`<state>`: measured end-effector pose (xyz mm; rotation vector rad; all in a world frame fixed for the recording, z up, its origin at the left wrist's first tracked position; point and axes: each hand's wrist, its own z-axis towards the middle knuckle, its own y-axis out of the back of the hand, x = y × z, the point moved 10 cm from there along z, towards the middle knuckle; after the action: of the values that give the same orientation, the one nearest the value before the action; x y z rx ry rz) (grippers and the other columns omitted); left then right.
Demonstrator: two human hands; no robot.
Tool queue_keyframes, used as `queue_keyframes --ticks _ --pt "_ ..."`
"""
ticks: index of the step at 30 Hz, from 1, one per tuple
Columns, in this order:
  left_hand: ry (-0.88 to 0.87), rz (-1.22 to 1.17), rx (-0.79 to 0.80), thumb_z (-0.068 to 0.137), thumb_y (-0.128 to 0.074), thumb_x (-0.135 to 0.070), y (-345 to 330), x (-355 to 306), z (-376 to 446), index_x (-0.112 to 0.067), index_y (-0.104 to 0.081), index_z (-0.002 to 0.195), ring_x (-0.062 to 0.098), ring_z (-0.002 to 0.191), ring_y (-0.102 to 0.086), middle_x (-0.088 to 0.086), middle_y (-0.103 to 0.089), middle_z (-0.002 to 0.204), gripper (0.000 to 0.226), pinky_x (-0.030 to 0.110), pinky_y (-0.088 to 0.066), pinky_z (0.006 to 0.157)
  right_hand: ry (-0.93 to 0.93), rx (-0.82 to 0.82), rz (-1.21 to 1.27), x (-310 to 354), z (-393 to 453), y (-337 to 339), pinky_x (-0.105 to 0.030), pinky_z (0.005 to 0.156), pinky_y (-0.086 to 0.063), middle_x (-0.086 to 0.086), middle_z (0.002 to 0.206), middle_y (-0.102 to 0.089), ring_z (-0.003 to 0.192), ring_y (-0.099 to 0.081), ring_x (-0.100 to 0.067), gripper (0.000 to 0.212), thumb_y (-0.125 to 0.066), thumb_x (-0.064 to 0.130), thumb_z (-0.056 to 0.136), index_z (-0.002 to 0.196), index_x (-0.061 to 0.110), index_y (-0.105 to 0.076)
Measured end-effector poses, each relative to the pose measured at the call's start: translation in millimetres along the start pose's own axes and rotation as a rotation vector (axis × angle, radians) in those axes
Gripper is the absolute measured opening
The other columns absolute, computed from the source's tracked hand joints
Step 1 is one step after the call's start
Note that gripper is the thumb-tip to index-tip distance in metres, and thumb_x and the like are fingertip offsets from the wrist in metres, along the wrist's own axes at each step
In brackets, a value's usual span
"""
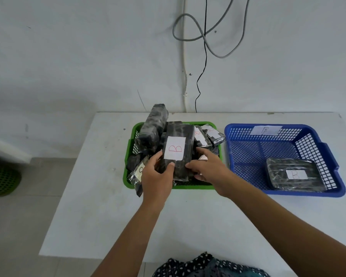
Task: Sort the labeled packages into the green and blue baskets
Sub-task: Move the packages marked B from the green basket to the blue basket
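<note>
A green basket [190,186] in the middle of the white table holds several dark wrapped packages with white labels. On top lies a package marked with a red B [179,136]. My left hand [156,176] grips its near left corner, thumb on its front. My right hand [208,168] grips its near right side. To the right stands a blue basket [244,134] with a B tag on its far wall. One package labeled B [294,174] lies flat in the blue basket's near right corner. A package marked C [137,172] sits at the green basket's near left.
The white table [100,196] stands against a white wall with hanging cables [205,37]. A tall dark package [152,126] leans at the green basket's far left. A green bin [2,180] stands on the floor at the left. Patterned clothing [206,266] shows at the bottom edge.
</note>
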<state>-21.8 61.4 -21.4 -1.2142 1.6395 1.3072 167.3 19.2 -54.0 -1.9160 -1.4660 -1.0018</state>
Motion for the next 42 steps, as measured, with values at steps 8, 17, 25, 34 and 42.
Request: queue_keyframes --ticks 8,17,25,34,42 --pt "0.103 -0.35 0.378 0.089 -0.069 -0.001 -34.0 -9.3 8.1 -0.021 -0.07 0.121 0.012 0.101 -0.073 -0.004 -0.077 0.106 0.038 0.024 -0.058 0.081 0.137 -0.227 -0.003 41.2 -13.5 85.5 -0.032 0.069 -0.058 -0.005 0.12 -0.064 0.099 -0.068 -0.019 0.073 -0.07 0.055 0.087 0.148 0.028 -0.04" --pt "-0.096 -0.141 0.49 0.095 -0.064 -0.007 -117.1 -66.7 -0.4 -0.023 -0.067 0.127 -0.002 0.109 -0.064 -0.012 -0.069 0.122 0.036 0.015 -0.054 0.087 0.153 -0.148 0.041 34.4 -21.2 179.2 -0.03 0.065 -0.059 -0.01 0.103 -0.078 0.089 -0.076 -0.026 0.024 -0.076 0.033 0.088 0.112 0.03 -0.075" --pt "-0.06 0.19 0.404 0.102 -0.05 -0.033 -240.3 -41.6 -32.2 -0.018 -0.035 0.154 0.019 0.143 -0.039 0.001 -0.039 0.158 0.055 0.041 -0.033 0.118 0.241 -0.596 0.173 5.3 -39.3 332.4 -0.04 0.066 -0.064 -0.006 0.104 -0.075 0.086 -0.076 -0.023 0.037 -0.073 0.032 0.092 0.127 0.03 -0.063" --pt "-0.125 0.71 0.053 0.103 -0.047 -0.022 -266.0 -5.8 -50.7 -0.008 -0.021 0.157 0.032 0.137 -0.046 0.011 -0.038 0.158 0.062 0.043 -0.041 0.109 0.231 -0.597 0.049 -11.2 23.1 397.0 -0.032 0.065 -0.063 -0.009 0.112 -0.067 0.093 -0.071 -0.023 0.037 -0.073 0.033 0.092 0.126 0.029 -0.059" --pt "-0.205 0.608 -0.094 0.104 -0.046 -0.013 -273.8 -4.7 -52.4 -0.008 -0.036 0.153 0.03 0.125 -0.056 0.014 -0.057 0.141 0.051 0.039 -0.049 0.099 0.21 -0.41 -0.167 -15.7 83.1 406.2 -0.019 0.061 -0.054 0.003 0.108 -0.064 0.091 -0.066 -0.013 0.032 -0.067 0.03 0.096 0.125 0.026 -0.053"
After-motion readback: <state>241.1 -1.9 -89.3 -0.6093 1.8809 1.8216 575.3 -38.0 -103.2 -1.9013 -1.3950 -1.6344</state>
